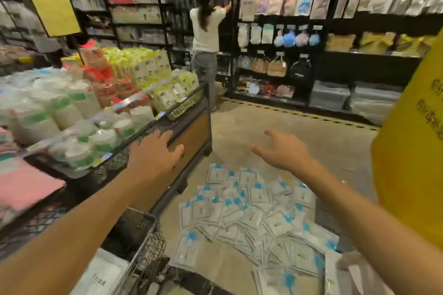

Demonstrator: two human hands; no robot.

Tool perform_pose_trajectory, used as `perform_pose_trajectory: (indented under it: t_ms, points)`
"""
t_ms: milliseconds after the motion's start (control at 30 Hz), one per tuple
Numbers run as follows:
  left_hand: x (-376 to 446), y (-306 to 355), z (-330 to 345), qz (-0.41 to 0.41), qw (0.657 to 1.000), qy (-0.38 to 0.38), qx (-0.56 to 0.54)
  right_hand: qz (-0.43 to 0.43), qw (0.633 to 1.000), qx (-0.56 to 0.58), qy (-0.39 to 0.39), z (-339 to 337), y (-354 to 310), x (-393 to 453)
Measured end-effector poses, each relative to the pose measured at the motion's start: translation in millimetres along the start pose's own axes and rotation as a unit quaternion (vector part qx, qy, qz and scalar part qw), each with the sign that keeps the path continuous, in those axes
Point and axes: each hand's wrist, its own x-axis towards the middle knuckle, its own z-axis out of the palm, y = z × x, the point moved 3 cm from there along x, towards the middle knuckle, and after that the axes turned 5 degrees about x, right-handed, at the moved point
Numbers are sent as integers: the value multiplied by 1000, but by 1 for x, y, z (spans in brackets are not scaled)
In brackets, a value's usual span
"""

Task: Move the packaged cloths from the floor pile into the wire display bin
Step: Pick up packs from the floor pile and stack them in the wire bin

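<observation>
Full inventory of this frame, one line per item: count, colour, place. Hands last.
packaged cloths: many, too many to count, white with blue tabs, piled on the floor at lower centre
wire display bin: one, grey mesh, lower left beside the pile, a white pack inside
display table: one, black mesh rim with a wood panel, left
white-and-green packs: many, stacked on the display table
yellow-green packs: many, far end of the display table
pink cloth: one stack, far left edge
wall shelves: black, hung goods, across the back
other person: one, white top, reaching at the back shelves
yellow garment: one, right edge
left hand: open, fingers spread, by the table's rim
right hand: open, empty, above the pile
</observation>
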Motion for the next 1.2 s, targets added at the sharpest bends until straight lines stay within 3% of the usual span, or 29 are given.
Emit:
perform_pose_trajectory:
  t_ms: [233, 467, 833, 1033, 1200]
  points:
    - [20, 95, 64, 48, 997, -59, 12, 84, 996, -14, -10, 0, 127, -6]
    - [66, 127, 126, 81, 990, -108, 27, 153, 988, -4, -31, 30, 201, 9]
    - [166, 106, 255, 117, 975, -185, 28, 269, 961, 7, -57, 122, 239, 53]
    - [200, 84, 349, 119, 969, -213, 40, 283, 956, 18, -77, 205, 246, 92]
    - [200, 62, 453, 65, 964, -253, 51, 251, 961, 30, -108, 307, 270, 136]
